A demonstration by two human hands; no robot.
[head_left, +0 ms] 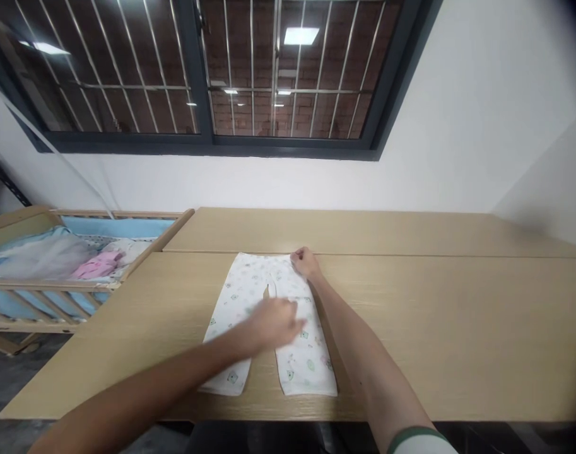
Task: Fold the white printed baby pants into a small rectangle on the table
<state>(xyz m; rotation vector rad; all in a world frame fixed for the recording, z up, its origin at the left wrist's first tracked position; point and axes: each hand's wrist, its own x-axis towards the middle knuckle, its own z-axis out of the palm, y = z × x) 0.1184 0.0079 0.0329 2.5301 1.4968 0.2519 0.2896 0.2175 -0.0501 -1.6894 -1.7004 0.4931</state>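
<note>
A pair of white baby pants (311,359) with a small green and brown print lies flat on the wooden table, its waistband at the far side and both legs toward me. At the waistband's right corner, my right hand (305,261) pinches the cloth between thumb and fingers. My left hand (276,323) crosses over the middle of the pants near the right leg. Motion blurs its fingers, so whether they touch the cloth is unclear. A split at the crotch shows the table between the legs.
The light wooden table (434,315) spreads wide to the right, with a seam running across near its back. On the left stands a wooden crib (60,287) with blue lining, holding white netting and a pink cloth (98,265). Behind are a white wall and a barred window (288,75).
</note>
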